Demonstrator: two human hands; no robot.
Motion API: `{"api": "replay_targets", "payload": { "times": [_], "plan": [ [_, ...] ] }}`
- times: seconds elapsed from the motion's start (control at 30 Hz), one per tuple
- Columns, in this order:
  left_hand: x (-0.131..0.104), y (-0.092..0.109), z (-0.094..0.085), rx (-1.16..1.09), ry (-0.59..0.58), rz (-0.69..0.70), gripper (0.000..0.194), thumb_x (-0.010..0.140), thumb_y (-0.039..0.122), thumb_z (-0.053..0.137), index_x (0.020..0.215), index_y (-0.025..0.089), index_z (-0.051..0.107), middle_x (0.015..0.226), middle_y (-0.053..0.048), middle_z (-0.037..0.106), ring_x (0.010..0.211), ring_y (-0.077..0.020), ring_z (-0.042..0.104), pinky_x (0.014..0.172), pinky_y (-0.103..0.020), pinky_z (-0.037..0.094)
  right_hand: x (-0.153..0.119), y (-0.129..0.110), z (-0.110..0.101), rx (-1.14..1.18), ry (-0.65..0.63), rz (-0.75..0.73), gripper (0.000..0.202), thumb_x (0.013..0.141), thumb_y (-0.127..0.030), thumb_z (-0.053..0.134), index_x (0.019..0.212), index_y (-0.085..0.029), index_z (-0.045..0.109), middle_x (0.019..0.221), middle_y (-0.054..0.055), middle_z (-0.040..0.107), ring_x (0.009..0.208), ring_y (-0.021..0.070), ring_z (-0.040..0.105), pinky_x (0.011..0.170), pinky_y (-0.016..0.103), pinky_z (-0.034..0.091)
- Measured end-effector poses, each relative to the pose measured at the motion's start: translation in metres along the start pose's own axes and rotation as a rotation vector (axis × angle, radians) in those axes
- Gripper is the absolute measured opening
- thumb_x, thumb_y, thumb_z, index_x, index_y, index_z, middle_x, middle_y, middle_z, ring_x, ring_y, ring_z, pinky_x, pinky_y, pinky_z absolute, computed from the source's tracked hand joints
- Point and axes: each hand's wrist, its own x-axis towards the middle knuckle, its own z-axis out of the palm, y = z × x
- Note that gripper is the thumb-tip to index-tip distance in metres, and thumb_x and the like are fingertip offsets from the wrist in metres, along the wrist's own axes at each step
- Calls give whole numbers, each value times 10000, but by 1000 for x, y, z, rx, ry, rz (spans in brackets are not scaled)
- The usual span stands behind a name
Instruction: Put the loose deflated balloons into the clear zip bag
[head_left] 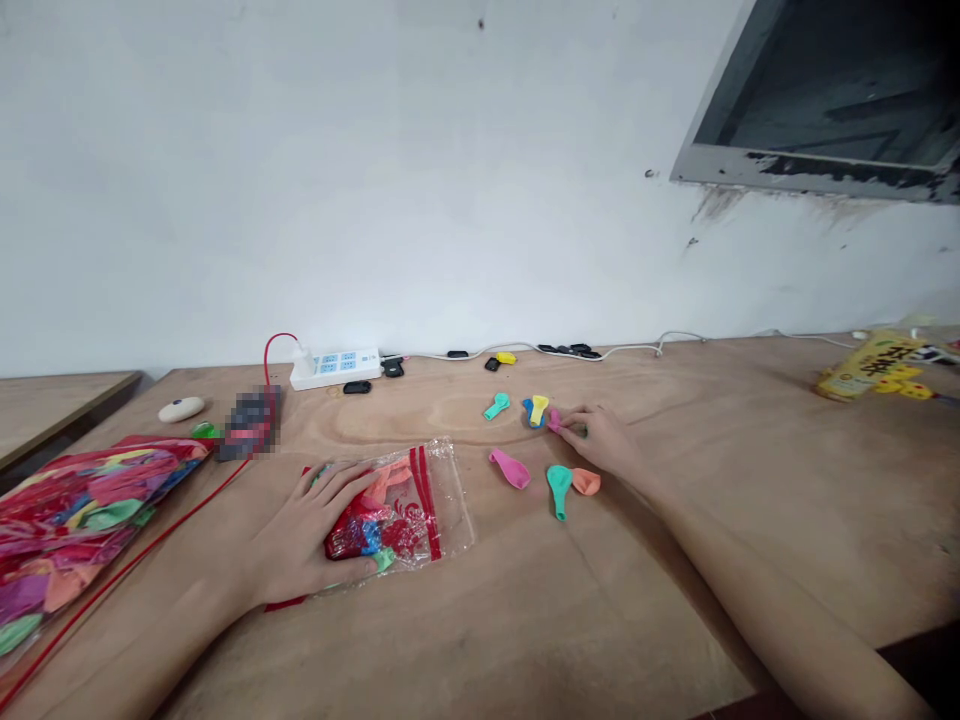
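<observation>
My left hand (pixel 319 530) lies spread over a clear plastic bag (pixel 450 500) with red stripes, which has colourful balloons inside. Out on the wooden table, my right hand (pixel 600 438) pinches a small pink balloon (pixel 554 420). Just left of those fingers, a yellow balloon (pixel 538 409) rests on a blue balloon (pixel 530 418). Farther left lies a small green balloon (pixel 496 406). Nearer to me are another pink balloon (pixel 510 469), a larger green balloon (pixel 559 490) and an orange balloon (pixel 586 482) touching it.
A bigger bag of balloons (pixel 90 510) sits at the left, crossed by a red cable (pixel 150 545). Behind are a white power strip (pixel 337 368), a blurred-out dark device (pixel 247 425) and a white oval object (pixel 181 409). At far right lies a yellow packet (pixel 870 366).
</observation>
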Motion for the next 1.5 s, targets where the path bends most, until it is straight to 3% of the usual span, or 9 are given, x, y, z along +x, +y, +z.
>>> {"api": "replay_targets", "payload": {
  "times": [0.13,0.23,0.33,0.47,0.7,0.97,1.17,1.3,1.5],
  "plan": [
    [-1,0,0,4,4,6,998,881,761,692,1677,353,249,1701,-91,382,1514,-389,417,1246,-604,274,-1,-11,-2,297,-102,-51,506,1055,-585,466,1085,-223,819,1118,78,765,943,243,692,799,325,521],
    [-1,0,0,12,-1,9,1004,884,761,686,1681,354,232,1700,-86,385,1520,-390,406,1241,-601,281,-2,-19,1,478,-164,-85,594,1050,-634,416,1007,-184,801,965,72,763,835,234,674,716,317,507],
    [0,-1,1,17,-14,8,991,895,759,677,1680,369,215,1706,-85,376,1528,-390,393,1239,-616,271,-3,-24,5,440,-164,-94,549,1026,-607,464,962,-176,799,919,74,753,842,247,669,728,332,510],
    [1,-2,2,12,-6,12,983,897,754,680,1678,369,224,1706,-97,373,1527,-390,396,1246,-613,257,-5,-25,5,377,-117,-112,463,1028,-544,501,1015,-181,790,1066,103,758,998,284,668,888,400,520],
    [1,0,0,-3,6,15,965,883,750,694,1662,348,291,1699,-92,386,1513,-393,414,1241,-593,295,-12,-31,4,203,-84,-264,358,982,-553,647,1137,-260,783,1236,88,692,1199,288,636,1020,421,521],
    [1,-1,0,9,-12,18,953,889,754,688,1653,345,291,1699,-98,380,1527,-390,386,1231,-602,285,-10,-33,5,111,-42,-129,295,980,-371,575,1050,-248,835,990,74,742,895,238,667,761,333,492],
    [1,0,-1,3,5,21,980,886,747,695,1672,353,262,1689,-91,402,1508,-390,417,1228,-576,307,-13,-42,-7,317,181,-146,356,1005,-345,478,1140,-208,778,1005,76,789,798,212,665,744,335,523],
    [0,0,-1,7,5,9,976,882,753,694,1668,354,274,1693,-88,398,1511,-395,414,1229,-602,305,-19,-52,-13,361,169,-340,318,1041,-302,453,1105,-245,760,997,67,780,951,238,705,890,390,551],
    [0,2,-1,7,37,19,962,881,741,702,1668,357,302,1671,-87,437,1478,-388,456,1237,-574,317,-31,-72,-10,264,-85,-641,318,933,-154,549,1116,-274,779,1085,60,785,1002,258,705,952,465,530]
  ]
}}
